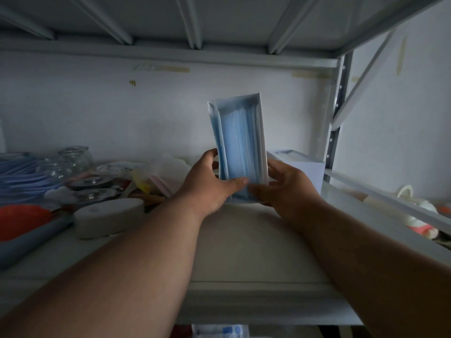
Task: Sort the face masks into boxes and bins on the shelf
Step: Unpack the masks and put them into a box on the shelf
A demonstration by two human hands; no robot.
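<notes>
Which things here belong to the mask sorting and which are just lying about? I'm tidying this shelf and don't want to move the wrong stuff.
Part of the job:
box of blue masks, held up by left hand and right hand
white box behind them
shelf

Lying about:
glass jars
white roll
red item

lt blue masks in white box, red bin, grey shelf
</notes>
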